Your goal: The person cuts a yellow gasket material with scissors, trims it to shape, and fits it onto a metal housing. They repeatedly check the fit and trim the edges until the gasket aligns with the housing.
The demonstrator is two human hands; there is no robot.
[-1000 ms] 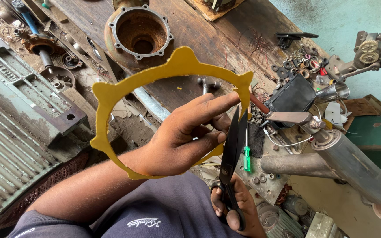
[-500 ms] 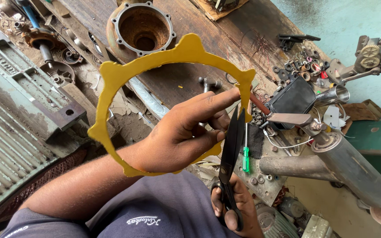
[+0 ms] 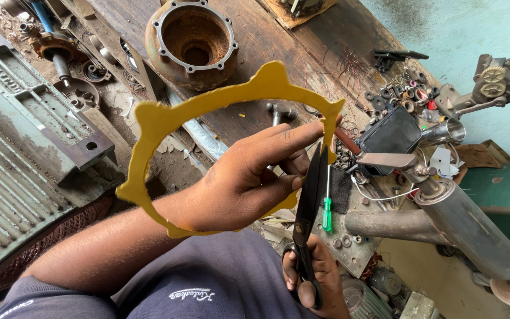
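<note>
Yellow gasket ring (image 3: 149, 127), now raised nearer my view, pinched in my left hand (image 3: 240, 180); my right hand (image 3: 314, 277) grips black scissors (image 3: 309, 204), blades closed at its rim.

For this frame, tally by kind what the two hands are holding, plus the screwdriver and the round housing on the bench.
Yellow ring-shaped gasket with tabs, held in the left hand: 1
Black-bladed scissors, held in the right hand: 1
Green-handled screwdriver, lying on the bench: 1
Rusty round metal housing with bolt holes: 1
Total: 4
</note>
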